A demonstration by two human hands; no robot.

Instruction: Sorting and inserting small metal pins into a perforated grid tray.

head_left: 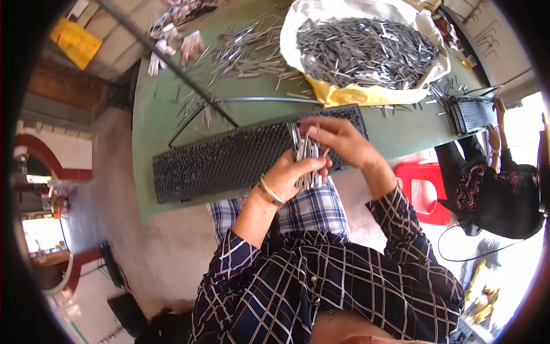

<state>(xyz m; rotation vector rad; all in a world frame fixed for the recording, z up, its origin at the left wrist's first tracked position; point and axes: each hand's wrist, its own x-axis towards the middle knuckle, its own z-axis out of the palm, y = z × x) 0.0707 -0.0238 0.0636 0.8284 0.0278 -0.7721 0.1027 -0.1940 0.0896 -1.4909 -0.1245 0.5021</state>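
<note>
A bundle of thin silvery metal strips [307, 153] stands roughly upright between my hands, over the front edge of a long black rack [229, 155]. My left hand [289, 176] is closed round the bundle's lower part, with the thumb laid across it. My right hand [342, 142] is bent against the bundle's right side, its fingers and thumb gripping at the strips. Some fingertips are hidden behind the metal. The rack's top is a grid of small holes, and its left end looks filled with small upright pieces.
A white and yellow sack [355, 95] heaped with metal strips stands on the green table [152, 123]. Loose strips [252, 54] and gloves [192, 46] lie behind. A thin dark rod [166, 57] slants across. At right, a person [495, 192] handles another rack [474, 113] near a red stool [423, 192].
</note>
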